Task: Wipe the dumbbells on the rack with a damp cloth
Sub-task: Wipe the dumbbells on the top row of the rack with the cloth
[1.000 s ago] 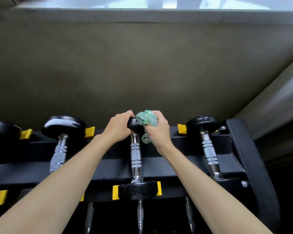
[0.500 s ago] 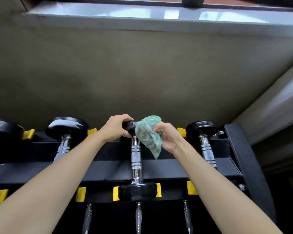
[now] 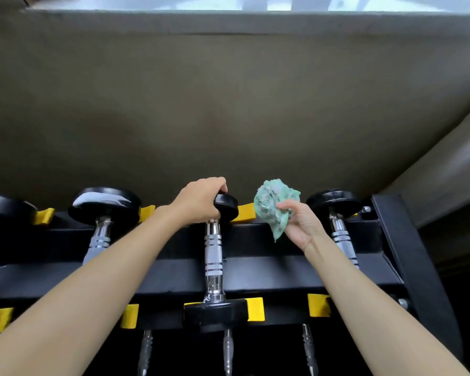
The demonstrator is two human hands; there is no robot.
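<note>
The middle dumbbell (image 3: 213, 256) on the top tier of the rack (image 3: 269, 272), lying front to back: chrome handle, knurled in the centre with ringed bands, mirror-smooth at both ends; two round black heads, glossy. The far head (image 3: 228, 208) partly covered by the left grip (image 3: 198, 202), fingers curled over the rim and holding it. The near head (image 3: 215, 313) seated lower, toward the camera from this grip, between yellow saddles (image 3: 255, 309).

Just right of the left grip, not touching the dumbbell: a green cloth (image 3: 273, 204), mottled with white, crumpled and fuzzy, one corner hanging down in a point. Pinched between thumb and fingers of the right grip (image 3: 300, 226).

Right of the right grip, another dumbbell (image 3: 334, 203) of the same kind; left of the left grip, a larger one (image 3: 105, 204) with a pale shine on the head. Rack of black, flat, matte bars. Below both grips, more chrome handles (image 3: 228, 348) on a lower tier. Behind, a plain dull olive wall (image 3: 228, 104); above it a pale window ledge (image 3: 228, 20).
</note>
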